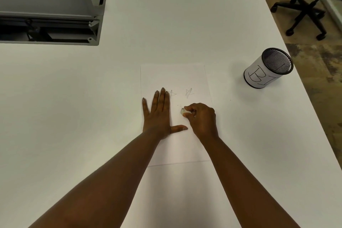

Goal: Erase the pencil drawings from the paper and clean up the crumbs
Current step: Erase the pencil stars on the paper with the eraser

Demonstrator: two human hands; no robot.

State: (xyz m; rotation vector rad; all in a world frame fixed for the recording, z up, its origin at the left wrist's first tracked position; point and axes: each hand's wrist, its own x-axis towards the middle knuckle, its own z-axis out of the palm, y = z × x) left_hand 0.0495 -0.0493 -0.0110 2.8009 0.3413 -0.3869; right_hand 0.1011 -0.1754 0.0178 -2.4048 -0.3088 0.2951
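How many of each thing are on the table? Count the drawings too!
Sheet of paper: 1
Pencil star drawings: 2 (left star, partly under fingertips; right star)
Eraser: 1
Mesh cup with a paper label: 1
Hands: 2 (left hand flat on the paper, right hand gripping the eraser)
Total: 7

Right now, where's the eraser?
In the head view, the eraser is pinched in the right hand, on the paper just below the two pencil stars, right of the flat left hand.
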